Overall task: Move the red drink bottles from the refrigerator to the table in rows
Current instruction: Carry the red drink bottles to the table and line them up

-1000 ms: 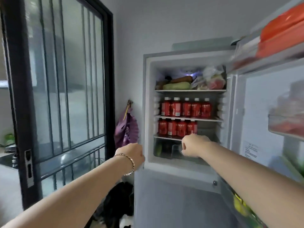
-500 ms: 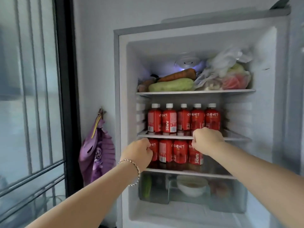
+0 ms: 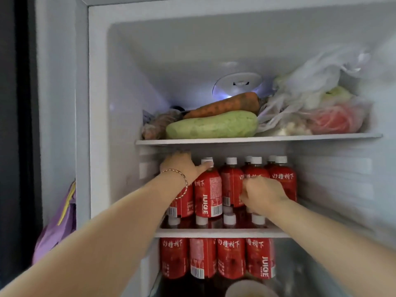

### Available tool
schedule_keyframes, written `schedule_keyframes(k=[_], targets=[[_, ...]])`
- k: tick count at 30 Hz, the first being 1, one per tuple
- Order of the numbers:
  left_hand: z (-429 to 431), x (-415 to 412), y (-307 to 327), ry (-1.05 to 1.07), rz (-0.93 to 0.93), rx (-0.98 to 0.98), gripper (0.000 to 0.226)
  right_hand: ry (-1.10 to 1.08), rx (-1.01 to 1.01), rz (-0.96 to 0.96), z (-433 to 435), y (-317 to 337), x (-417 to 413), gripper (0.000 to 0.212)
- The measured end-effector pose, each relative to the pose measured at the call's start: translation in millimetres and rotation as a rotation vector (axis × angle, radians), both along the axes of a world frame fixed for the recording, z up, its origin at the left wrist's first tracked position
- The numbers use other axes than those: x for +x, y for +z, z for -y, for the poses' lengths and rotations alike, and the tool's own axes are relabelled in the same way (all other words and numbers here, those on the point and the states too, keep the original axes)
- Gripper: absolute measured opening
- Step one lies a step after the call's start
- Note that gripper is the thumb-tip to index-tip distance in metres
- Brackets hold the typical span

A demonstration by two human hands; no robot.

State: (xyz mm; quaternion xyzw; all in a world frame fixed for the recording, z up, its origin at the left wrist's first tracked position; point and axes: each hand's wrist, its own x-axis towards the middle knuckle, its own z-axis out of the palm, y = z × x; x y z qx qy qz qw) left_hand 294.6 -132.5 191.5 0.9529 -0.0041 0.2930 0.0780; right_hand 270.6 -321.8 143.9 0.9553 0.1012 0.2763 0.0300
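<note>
Red juice bottles with white caps stand in a row on the refrigerator's middle shelf (image 3: 214, 233); one labelled JUICE (image 3: 207, 189) is second from the left. My left hand (image 3: 182, 168), with a bracelet on its wrist, is clasped over the top of the leftmost bottle (image 3: 182, 204), hiding its cap, and its thumb touches the neighbour's neck. My right hand (image 3: 261, 191) is curled around the body of a bottle (image 3: 255, 168) further right. A second row of red bottles (image 3: 231, 258) stands on the shelf below.
The top shelf (image 3: 257, 139) holds a carrot (image 3: 225, 105), a pale green squash (image 3: 212, 127) and plastic bags of vegetables (image 3: 321, 108). A purple bag (image 3: 57, 228) hangs on the wall to the left. A bowl's rim (image 3: 250, 289) shows at the bottom.
I have come much closer to the refrigerator. Both hands rose from the lower shelf's edge to the middle shelf and closed on bottles there.
</note>
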Motion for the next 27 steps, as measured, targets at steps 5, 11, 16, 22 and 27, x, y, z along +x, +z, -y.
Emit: schedule_keyframes(k=[5, 11, 16, 22, 27], targets=[[2.3, 1.1, 7.8, -0.033, 0.116, 0.314, 0.065, -0.037, 0.015, 0.002, 10.3, 2.2, 4.9, 0.018], [14.2, 9.1, 23.5, -0.161, -0.005, 0.541, 0.066, -0.153, 0.05, 0.083, 21.3, 1.2, 15.7, 0.024], [17.8, 16.2, 26.6, -0.289, 0.012, 0.526, 0.042, -0.276, 0.103, 0.09, 56.1, 20.4, 44.1, 0.066], [31.4, 4.9, 18.0, -0.239, 0.192, 0.607, 0.044, -0.275, 0.121, -0.071, 74.2, 38.3, 80.6, 0.046], [31.0, -10.2, 14.8, -0.281, 0.291, 0.647, 0.04, -0.277, 0.191, 0.154, 67.2, 37.2, 61.5, 0.038]])
